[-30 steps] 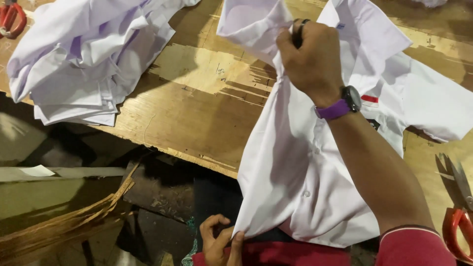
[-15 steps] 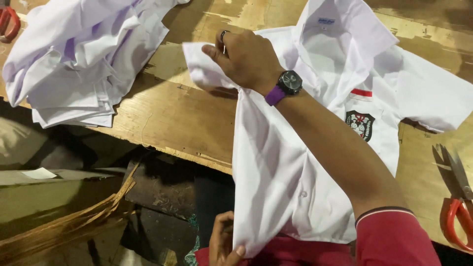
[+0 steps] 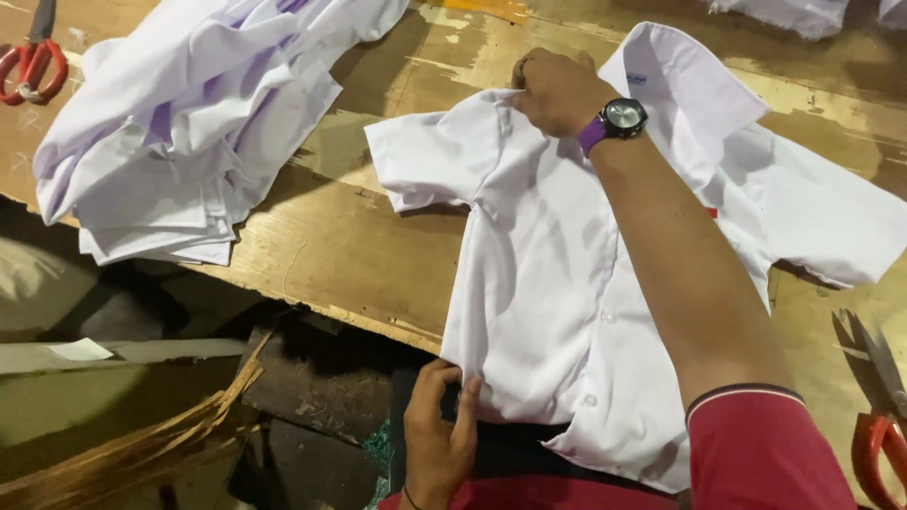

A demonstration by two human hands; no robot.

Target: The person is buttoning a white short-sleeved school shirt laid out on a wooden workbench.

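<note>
Wooden table [image 3: 378, 246], white shirt [image 3: 548, 302] pinched between both hands' fingers [image 3: 463, 401]

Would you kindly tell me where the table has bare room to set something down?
The widest bare wood lies between the pile of white shirts and the spread shirt. A smaller strip runs along the top edge. The right side is crowded: the shirt's sleeve and red-handled scissors fill it.
</note>
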